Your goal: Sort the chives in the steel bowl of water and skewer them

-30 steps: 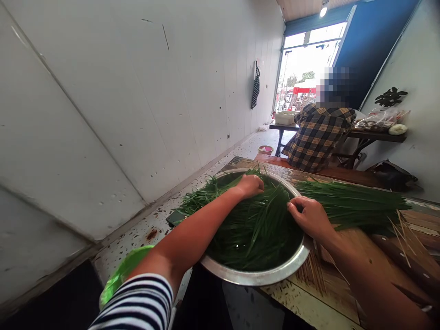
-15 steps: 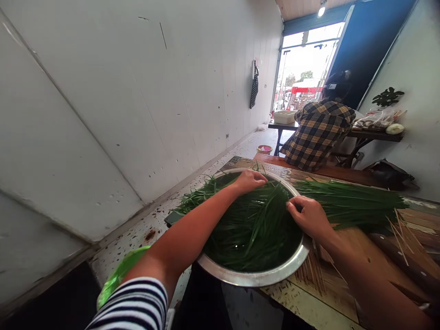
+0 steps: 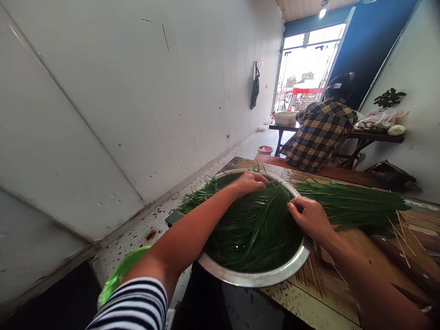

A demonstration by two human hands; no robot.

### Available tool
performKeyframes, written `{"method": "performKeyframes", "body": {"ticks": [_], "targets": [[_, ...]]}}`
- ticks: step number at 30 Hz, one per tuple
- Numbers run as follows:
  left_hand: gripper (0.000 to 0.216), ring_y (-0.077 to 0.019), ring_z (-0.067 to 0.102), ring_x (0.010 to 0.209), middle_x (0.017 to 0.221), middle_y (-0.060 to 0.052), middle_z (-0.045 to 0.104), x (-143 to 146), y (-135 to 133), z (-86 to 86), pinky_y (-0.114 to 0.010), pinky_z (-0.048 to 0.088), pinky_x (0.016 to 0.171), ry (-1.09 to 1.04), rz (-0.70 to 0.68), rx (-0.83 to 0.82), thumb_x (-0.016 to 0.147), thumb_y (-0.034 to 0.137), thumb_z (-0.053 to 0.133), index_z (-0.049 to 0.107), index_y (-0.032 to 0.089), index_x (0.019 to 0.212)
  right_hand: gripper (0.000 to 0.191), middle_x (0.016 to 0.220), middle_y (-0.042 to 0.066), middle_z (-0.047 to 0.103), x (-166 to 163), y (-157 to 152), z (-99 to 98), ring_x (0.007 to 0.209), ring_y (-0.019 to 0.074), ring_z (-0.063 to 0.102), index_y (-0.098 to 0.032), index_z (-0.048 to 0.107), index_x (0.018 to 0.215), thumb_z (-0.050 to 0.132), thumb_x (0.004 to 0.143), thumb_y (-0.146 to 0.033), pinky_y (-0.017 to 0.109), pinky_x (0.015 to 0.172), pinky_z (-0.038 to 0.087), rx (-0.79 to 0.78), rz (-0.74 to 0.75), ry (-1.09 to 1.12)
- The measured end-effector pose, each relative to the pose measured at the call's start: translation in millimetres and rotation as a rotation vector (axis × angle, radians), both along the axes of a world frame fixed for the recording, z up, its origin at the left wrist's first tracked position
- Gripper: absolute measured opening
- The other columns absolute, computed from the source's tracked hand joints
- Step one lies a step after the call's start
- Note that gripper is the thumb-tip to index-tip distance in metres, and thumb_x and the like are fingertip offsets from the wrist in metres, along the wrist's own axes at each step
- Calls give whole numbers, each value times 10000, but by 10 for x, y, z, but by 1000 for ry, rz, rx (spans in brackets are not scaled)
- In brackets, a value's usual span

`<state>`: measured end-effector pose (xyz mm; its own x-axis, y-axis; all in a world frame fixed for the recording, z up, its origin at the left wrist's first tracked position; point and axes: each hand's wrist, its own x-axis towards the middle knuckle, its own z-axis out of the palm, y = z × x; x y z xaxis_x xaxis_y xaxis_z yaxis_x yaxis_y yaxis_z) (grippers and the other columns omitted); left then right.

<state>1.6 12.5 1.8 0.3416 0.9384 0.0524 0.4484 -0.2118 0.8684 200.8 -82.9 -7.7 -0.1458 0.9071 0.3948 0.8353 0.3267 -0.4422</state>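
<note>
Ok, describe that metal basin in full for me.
The metal basin is round, shiny and wide-rimmed, upright on the wooden table near its edge. Long green leaves fill it, some spilling over the far-left rim; water seems to lie beneath. The left hand rests on the leaves at the far side, the right hand at the right rim. Skewers lie beside it.

A: Left grip (image 3: 249,182), closed on anything?
B: Cannot tell. My fingertips are buried in the chives (image 3: 254,229).
A: Right grip (image 3: 309,215)?
B: Fingers curled under, palm side hidden. Same entry.
A: Bowl (image 3: 261,278)?
B: Bottom covered by leaves.
A: Edges?
B: My right forearm runs out at the bottom corner. The green plastic thing (image 3: 120,272) is half behind my striped sleeve (image 3: 134,305). Items on the far tabletop (image 3: 371,134) are too small to name.
</note>
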Motion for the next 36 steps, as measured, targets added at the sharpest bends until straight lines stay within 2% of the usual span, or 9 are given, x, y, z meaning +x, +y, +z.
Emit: {"method": "performKeyframes", "body": {"ticks": [4, 8, 12, 17, 28, 36], "targets": [[305, -73, 551, 636, 789, -33, 685, 18, 10, -39, -195, 472, 646, 6, -27, 3, 706, 234, 580, 694, 139, 972, 276, 662, 27, 655, 0, -6, 4, 609, 144, 561, -187, 645, 652, 448, 782, -327, 259, 612, 382, -4, 5, -7], [309, -70, 532, 603, 749, -42, 676, 69, -7, -76, -185, 446, 593, -13, -57, 79, 715, 334, 611, 706, 116, 911, 277, 657, 28, 649, 0, -14, 15, 604, 143, 555, -184, 648, 655, 448, 781, -327, 260, 607, 381, -4, 11, -9], [265, -67, 519, 542, 672, -44, 661, 121, -28, -97, -182, 426, 538, -83, 5, 73, 725, 286, 606, 698, 81, 866, 277, 657, 25, 653, 2, -14, 15, 589, 138, 549, -185, 654, 659, 451, 781, -329, 257, 594, 376, 1, 9, -3], [234, -74, 559, 564, 636, -40, 662, 129, -45, -91, -176, 449, 572, -172, 79, 34, 726, 208, 591, 687, 71, 890, 287, 655, 31, 649, 3, -9, 3, 586, 140, 541, -178, 654, 663, 445, 781, -335, 260, 597, 374, -2, 4, 5], [263, -101, 610, 649, 714, -55, 699, 106, -52, -75, -179, 470, 607, -75, 84, 64, 713, 226, 599, 709, 88, 908, 289, 676, 35, 651, -5, -3, -3, 595, 143, 533, -177, 653, 673, 446, 782, -345, 266, 611, 371, -29, -3, 6], [289, -109, 623, 689, 751, -63, 711, 106, -33, -105, -184, 483, 639, -87, 58, 47, 708, 222, 615, 713, 91, 947, 283, 656, 32, 650, 6, -2, -6, 581, 139, 533, -177, 654, 663, 451, 778, -338, 261, 592, 368, -15, -6, 1]]}}
